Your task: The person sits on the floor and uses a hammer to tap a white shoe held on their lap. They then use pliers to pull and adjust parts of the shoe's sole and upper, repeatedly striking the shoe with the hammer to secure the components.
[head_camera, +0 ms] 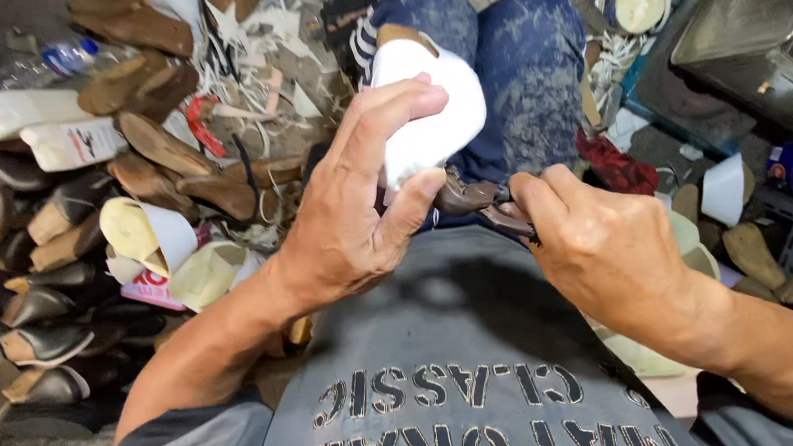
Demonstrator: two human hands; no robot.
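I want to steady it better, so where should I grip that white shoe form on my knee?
Probably around its rounded middle, from the left, as the left hand does now: fingers over the top, thumb underneath. The white form lies along the knee, and the right hand works a dark tool at its near end, so leave that end free.

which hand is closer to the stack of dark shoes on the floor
Left. The left hand, gripping a white shoe form, is on the side of the dark shoes; the right hand, holding pliers, is farther away.
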